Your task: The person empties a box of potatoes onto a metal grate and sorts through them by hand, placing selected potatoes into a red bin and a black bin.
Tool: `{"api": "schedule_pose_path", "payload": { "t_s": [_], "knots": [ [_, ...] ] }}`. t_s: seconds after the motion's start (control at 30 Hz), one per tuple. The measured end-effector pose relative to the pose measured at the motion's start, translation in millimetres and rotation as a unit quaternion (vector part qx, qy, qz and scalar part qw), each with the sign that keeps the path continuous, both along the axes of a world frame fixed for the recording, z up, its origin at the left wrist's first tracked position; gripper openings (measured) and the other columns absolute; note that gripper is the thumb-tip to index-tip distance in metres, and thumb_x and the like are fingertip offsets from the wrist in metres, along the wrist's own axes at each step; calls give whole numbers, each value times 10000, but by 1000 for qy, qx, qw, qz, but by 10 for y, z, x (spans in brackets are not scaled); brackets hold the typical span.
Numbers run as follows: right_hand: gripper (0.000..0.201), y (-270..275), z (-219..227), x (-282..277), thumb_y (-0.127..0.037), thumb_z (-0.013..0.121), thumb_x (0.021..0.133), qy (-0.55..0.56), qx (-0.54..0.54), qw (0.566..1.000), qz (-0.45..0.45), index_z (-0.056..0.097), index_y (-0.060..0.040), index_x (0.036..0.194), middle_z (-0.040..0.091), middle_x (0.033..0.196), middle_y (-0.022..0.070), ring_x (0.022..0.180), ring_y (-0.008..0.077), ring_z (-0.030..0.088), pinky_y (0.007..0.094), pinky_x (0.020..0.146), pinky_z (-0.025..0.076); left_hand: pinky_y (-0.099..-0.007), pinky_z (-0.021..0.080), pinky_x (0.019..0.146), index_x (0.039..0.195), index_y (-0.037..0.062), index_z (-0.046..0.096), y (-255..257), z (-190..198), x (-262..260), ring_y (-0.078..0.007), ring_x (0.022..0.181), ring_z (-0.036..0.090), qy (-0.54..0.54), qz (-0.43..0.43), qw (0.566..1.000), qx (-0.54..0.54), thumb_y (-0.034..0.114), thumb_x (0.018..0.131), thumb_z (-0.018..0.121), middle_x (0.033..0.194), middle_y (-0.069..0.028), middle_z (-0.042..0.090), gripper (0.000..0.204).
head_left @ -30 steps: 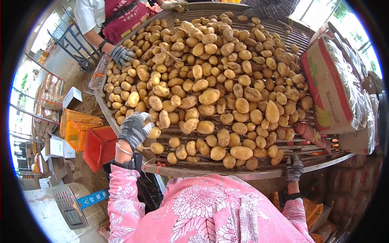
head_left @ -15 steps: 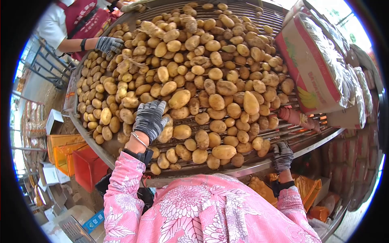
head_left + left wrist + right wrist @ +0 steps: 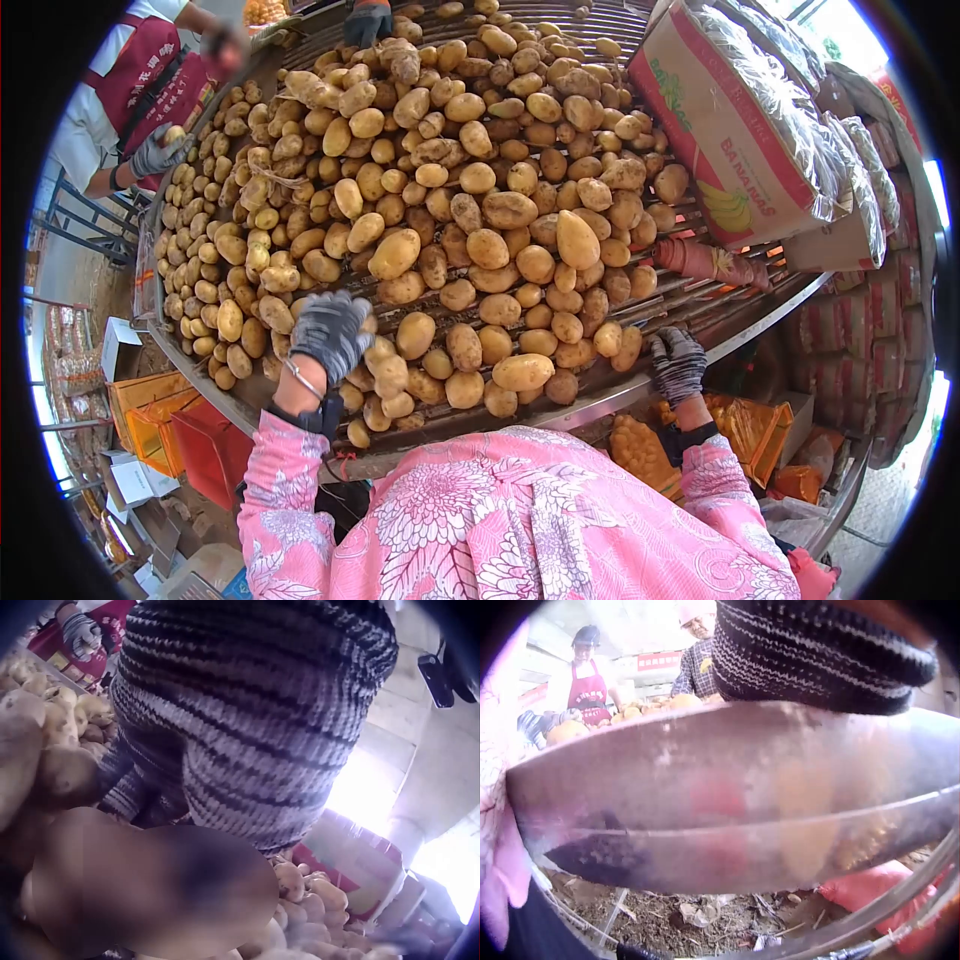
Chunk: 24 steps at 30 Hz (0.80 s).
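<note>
Head view takes in both hands: left hand [image 3: 335, 332] over the near left part of the heap, right hand [image 3: 678, 362] at the near rim. Left wrist view mostly striped glove, a large blurred shape below; whether those fingers grasp a potato or are free, cannot tell. Right hand rests on the metal, fingers loose, nothing grasped. Right wrist view alone shows the red banner [image 3: 660, 661], a checked shirt [image 3: 700, 669] across the way and littered ground [image 3: 697, 919] under the rim.

Counter [image 3: 595, 402] slatted, edged in metal, its rim curved. Banana box [image 3: 745, 150] at the far right, plastic wrap on top; red crate [image 3: 212, 440] and orange crates [image 3: 150, 405] off the left side; person in a dark red apron [image 3: 148, 95] far left.

Potatoes [image 3: 490, 248] spread thickly over the slats: yellow-brown, some soil-marked, round to oblong, sizes mixed; a few blurred just beside the left hand
</note>
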State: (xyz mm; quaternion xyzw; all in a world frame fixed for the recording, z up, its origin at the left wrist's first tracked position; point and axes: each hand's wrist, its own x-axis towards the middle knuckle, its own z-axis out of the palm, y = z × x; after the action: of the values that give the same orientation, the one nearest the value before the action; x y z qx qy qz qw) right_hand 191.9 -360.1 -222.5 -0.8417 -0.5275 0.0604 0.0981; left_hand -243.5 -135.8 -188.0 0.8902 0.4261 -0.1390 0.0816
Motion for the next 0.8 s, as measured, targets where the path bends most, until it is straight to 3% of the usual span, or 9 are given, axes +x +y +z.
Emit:
{"api": "schedule_pose_path", "payload": {
  "t_s": [0.07, 0.2, 0.27, 0.37, 0.47, 0.57, 0.67, 0.73, 0.8],
  "knots": [
    [186, 85, 103, -19, -213, 615, 812, 6, -15, 1000, -1, 656, -62, 913, 654, 869, 148, 831, 338, 616, 429, 763, 482, -452, 439, 775, 999, 98, 633, -133, 20, -102, -345, 849, 595, -78, 16, 996, -28, 292, 750, 667, 893, -150, 617, 318],
    [160, 742, 364, -190, -190, 663, 790, 84, 138, 981, 105, 644, -61, 882, 641, 831, 142, 817, 335, 622, 406, 719, 500, -458, 474, 767, 1010, 85, 630, -292, -283, -467, -356, 865, 613, -250, 31, 968, 1, 309, 774, 624, 885, -170, 635, 326],
    [164, 1272, 440, -473, -174, 667, 786, 135, 200, 958, 153, 629, -78, 913, 631, 852, 135, 807, 340, 622, 408, 721, 502, -473, 453, 811, 1093, 71, 617, -309, -175, -435, -363, 929, 598, -186, 69, 979, -43, 300, 784, 634, 968, -179, 635, 385],
    [287, 1930, 665, -893, -203, 681, 771, 53, 139, 958, 243, 597, -119, 1032, 614, 991, 133, 907, 319, 610, 412, 772, 498, -477, 454, 807, 1114, 81, 609, -381, -75, -402, -360, 924, 595, -168, 83, 982, -19, 297, 792, 634, 973, -182, 629, 388],
    [412, 2380, 695, -1173, -376, 620, 833, -56, -84, 967, 233, 552, -140, 1164, 579, 1115, 142, 1013, 333, 592, 441, 838, 485, -468, 451, 810, 1125, 91, 602, -453, -195, -393, -355, 916, 594, -206, 108, 972, -29, 288, 787, 638, 974, -179, 622, 393],
    [483, 2530, 462, -1198, -431, 602, 840, -38, -133, 964, 229, 507, -163, 1230, 541, 1198, 160, 1052, 350, 581, 461, 866, 473, -456, 454, 812, 1141, 109, 594, -547, -137, -287, -341, 925, 591, -142, 122, 982, 22, 279, 765, 641, 1004, -164, 615, 415],
    [561, 2535, 572, -1182, -443, 609, 827, -6, -147, 960, 237, 458, -150, 1280, 512, 1254, 174, 1098, 359, 558, 468, 886, 465, -452, 454, 830, 1154, 108, 585, -597, -224, -217, -331, 958, 585, -96, 135, 985, 57, 264, 761, 621, 1042, -155, 610, 425],
    [636, 2553, 407, -1168, -443, 597, 822, 7, -117, 966, 231, 405, -97, 1321, 506, 1274, 188, 1132, 358, 538, 469, 902, 457, -453, 445, 861, 1141, 86, 583, -514, -170, -193, -335, 976, 577, -108, 121, 987, 4, 258, 757, 600, 1049, -163, 609, 421],
    [701, 2518, 237, -1177, -347, 639, 808, 6, -80, 961, 265, 335, -14, 1345, 505, 1269, 217, 1159, 366, 505, 435, 949, 424, -459, 437, 898, 1113, 53, 589, -515, -217, -230, -351, 985, 573, -209, 129, 969, 9, 228, 734, 623, 1032, -180, 609, 418]
  ]
}}
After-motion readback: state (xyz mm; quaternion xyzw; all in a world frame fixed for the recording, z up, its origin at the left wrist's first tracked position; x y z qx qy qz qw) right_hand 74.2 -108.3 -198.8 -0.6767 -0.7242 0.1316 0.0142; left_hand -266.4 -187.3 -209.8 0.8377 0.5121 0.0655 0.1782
